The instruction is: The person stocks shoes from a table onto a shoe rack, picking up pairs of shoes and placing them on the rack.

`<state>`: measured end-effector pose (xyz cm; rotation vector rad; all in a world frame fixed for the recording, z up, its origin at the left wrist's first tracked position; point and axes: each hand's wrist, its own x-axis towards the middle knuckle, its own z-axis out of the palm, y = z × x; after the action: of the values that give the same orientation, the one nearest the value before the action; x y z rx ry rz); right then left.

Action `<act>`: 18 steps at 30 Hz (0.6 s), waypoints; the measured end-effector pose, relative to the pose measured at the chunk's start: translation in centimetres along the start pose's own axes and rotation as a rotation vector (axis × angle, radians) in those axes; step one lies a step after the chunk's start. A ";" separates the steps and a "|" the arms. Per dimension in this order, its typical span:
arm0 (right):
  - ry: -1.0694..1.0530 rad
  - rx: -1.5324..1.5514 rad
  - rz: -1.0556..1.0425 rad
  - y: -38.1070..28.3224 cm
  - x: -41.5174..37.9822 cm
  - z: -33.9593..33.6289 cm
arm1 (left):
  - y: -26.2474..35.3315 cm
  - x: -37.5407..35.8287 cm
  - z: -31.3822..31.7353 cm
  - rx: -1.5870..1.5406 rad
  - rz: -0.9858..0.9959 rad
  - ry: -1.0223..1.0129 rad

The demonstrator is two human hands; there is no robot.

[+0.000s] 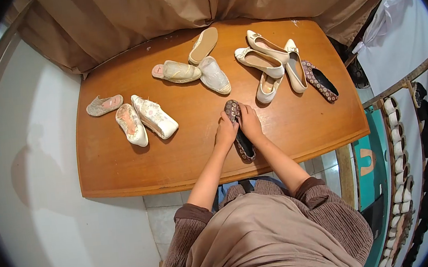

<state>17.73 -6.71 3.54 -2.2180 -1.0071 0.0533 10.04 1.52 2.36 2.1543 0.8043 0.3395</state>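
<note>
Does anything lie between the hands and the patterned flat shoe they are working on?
Nothing visible does. The left hand and right hand are both already on the patterned flat shoe at the near edge of the wooden table; the other shoes lie farther off.

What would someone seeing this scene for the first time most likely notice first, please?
Probably the two hands at the near middle of the wooden table: the left hand and right hand both rest on a dark patterned flat shoe. Next come the scattered shoes: a similar patterned shoe at the far right beside a cluster of white flats, and pale worn slippers on the left.
</note>
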 end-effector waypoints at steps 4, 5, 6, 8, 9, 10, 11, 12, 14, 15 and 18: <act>0.119 0.070 -0.025 0.8 -0.7 0.7 | 0.2 -1.1 0.2 0.096 -0.046 -0.009; 0.116 0.072 -0.024 1.0 -0.9 1.0 | 0.2 -1.3 0.2 0.128 -0.035 -0.015; 0.119 0.102 -0.031 1.1 -0.9 1.1 | 0.2 -1.3 0.1 0.130 -0.036 -0.014; 0.122 0.131 -0.039 1.4 -1.0 1.2 | 0.3 -1.4 0.0 0.161 -0.004 -0.031; 0.126 0.142 -0.042 1.4 -0.9 1.1 | 0.3 -1.4 0.0 0.161 -0.004 -0.029; 0.131 0.154 -0.045 1.3 -0.8 1.0 | 0.4 -1.4 -0.1 0.159 0.006 -0.032; 0.134 0.157 -0.048 1.2 -0.5 0.9 | 0.4 -1.3 -0.3 0.157 0.018 -0.033; 0.080 0.100 0.014 0.6 -0.1 0.4 | 0.5 -1.2 -0.5 0.160 0.020 -0.030; 0.027 0.042 0.077 -0.5 0.7 -0.7 | 0.6 -1.2 -0.8 0.171 0.031 -0.094; 0.043 -0.023 -0.009 -0.9 1.0 -0.9 | 0.7 -1.4 -0.8 0.172 0.031 -0.095; 0.088 -0.088 -0.172 -0.7 1.9 0.1 | 1.3 -1.2 -1.1 0.179 0.050 -0.087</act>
<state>18.54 -5.07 4.31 -2.1821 -1.1662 -0.1675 9.16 0.82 4.09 2.3417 0.7570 0.2035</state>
